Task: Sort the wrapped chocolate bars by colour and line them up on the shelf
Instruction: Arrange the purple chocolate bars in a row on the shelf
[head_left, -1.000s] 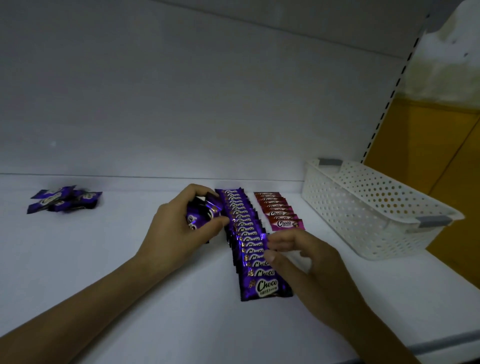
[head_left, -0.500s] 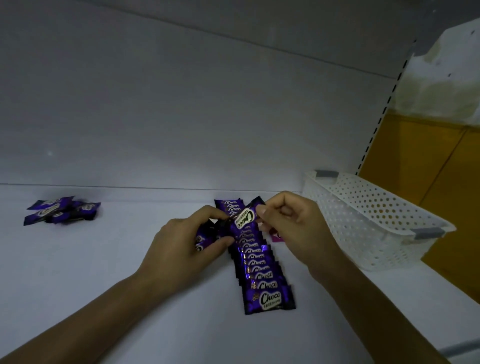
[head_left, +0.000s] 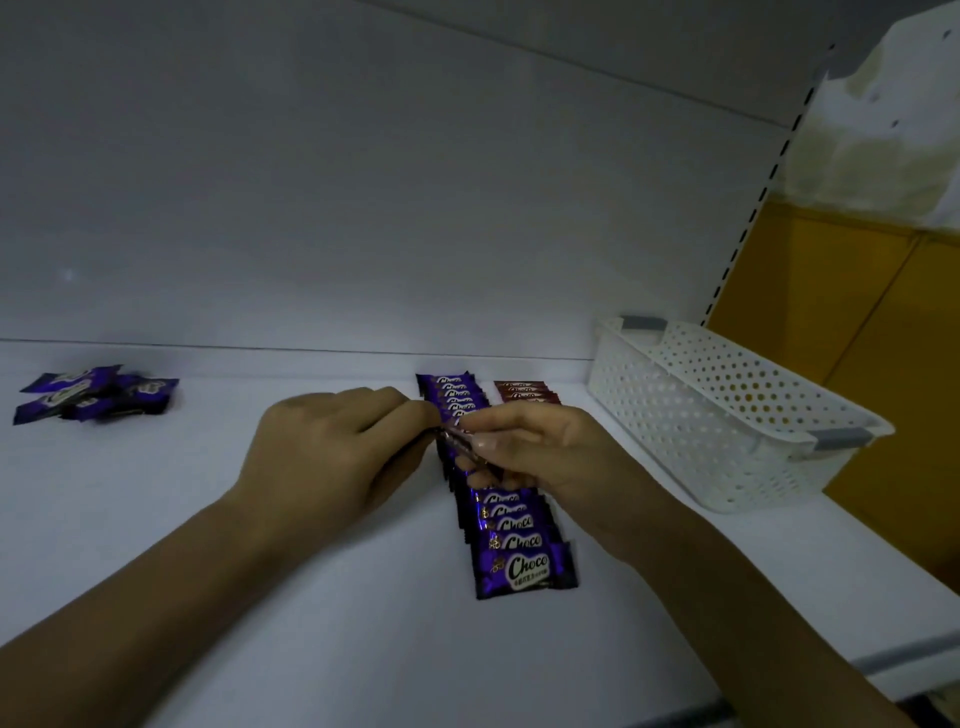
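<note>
Purple bar (head_left: 458, 441) barely visible between left hand (head_left: 332, 457), right hand (head_left: 540, 452), row (head_left: 511, 525) part-hidden

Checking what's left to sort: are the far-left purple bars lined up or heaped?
Heaped: the far-left purple bars lie overlapping at mixed angles, apart from the neat purple row.

Bare shelf (head_left: 182, 467) left, basket (head_left: 701, 441) right

purple row (head_left: 515, 540); left hand (head_left: 332, 457), right hand (head_left: 545, 452) above, seemingly pinching one bar (head_left: 458, 441)
</note>
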